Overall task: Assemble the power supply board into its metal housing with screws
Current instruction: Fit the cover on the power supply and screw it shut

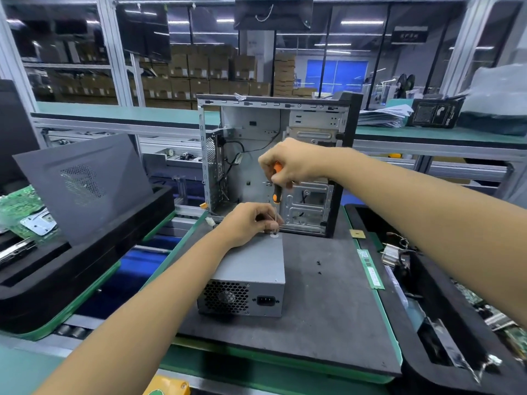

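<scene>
- Far left: black foam tray carrying a green circuit board; a grey side panel with a perforated vent leans upright in it.
- Centre: dark grey mat forms the work surface, edged in green.
- Power supply, a grey metal box, lies flat on the surface with its honeycomb fan grille and power socket facing the camera. Top face closed.
- Left hand rests at the far top edge of the power supply, fingers curled; thumb and fingertips pinch around the screwdriver shaft close to its tip. Whether a screw sits under the tip cannot be told; a small pale round mark shows on the housing there.
- Screwdriver, orange and black handle, stands nearly upright, tip down on the far right corner of the power supply's top.
- Right hand grips the top of the screwdriver handle, fingers wrapped round it.
- Behind the hands: open computer case, upright, side removed, bare metal interior with some black cables visible.
- Two small dark screws lie loose on the mat, right of the power supply, apart from it.
- Right edge of mat: green memory stick lying lengthwise.
- Far right: second black tray holding metal parts and boards; detail unclear.
</scene>
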A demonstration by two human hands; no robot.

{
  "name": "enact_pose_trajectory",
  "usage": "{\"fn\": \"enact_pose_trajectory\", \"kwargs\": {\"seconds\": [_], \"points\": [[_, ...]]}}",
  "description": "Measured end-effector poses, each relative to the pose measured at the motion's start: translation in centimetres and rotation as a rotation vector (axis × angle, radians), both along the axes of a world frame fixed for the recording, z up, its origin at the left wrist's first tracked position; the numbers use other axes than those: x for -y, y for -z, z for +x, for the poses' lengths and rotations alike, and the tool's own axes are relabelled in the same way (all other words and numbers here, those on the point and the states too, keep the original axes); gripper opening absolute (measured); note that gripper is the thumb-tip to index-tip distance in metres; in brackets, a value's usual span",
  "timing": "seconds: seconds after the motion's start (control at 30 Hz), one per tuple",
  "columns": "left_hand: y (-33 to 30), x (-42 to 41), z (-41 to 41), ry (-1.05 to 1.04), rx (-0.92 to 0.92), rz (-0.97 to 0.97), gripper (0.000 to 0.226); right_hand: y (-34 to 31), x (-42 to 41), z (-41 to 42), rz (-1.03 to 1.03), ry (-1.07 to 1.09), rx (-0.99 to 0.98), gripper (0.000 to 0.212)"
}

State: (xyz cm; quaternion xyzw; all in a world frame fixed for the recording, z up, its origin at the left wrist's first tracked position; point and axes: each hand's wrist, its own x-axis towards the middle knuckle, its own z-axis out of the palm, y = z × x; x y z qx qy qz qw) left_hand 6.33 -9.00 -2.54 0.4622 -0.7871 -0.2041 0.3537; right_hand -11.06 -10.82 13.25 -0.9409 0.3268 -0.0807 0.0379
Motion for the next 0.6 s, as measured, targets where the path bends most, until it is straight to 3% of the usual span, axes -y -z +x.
{"fn": "enact_pose_trajectory", "kwargs": {"seconds": [0.1, 0.2, 0.3, 0.43, 0.53, 0.6], "points": [[0.2, 0.2, -0.1, -0.014, 0.009, -0.018, 0.012, 0.3, -0.3, 0.7, -0.001, 0.012, -0.064, 0.014], [0.2, 0.2, -0.3, -0.069, 0.046, -0.029, 0.012, 0.1, -0.6, 1.4, -0.166, 0.035, -0.234, 0.007], [0.2, 0.1, -0.2, -0.089, 0.051, -0.051, 0.012, -0.8, -0.9, 1.8, -0.107, -0.009, -0.316, 0.022], [0.4, 0.4, -0.1, -0.056, 0.068, -0.056, 0.009, -1.4, -0.7, 1.9, -0.214, -0.133, -0.296, 0.020], [0.5, 0.5, -0.1, -0.032, 0.054, -0.042, 0.018, -1.5, -0.3, 1.5, -0.083, -0.053, -0.187, 0.015], [0.6, 0.5, -0.2, 0.002, -0.051, -0.031, 0.018, -1.1, -0.1, 1.5, -0.065, -0.038, -0.192, 0.020]]}}
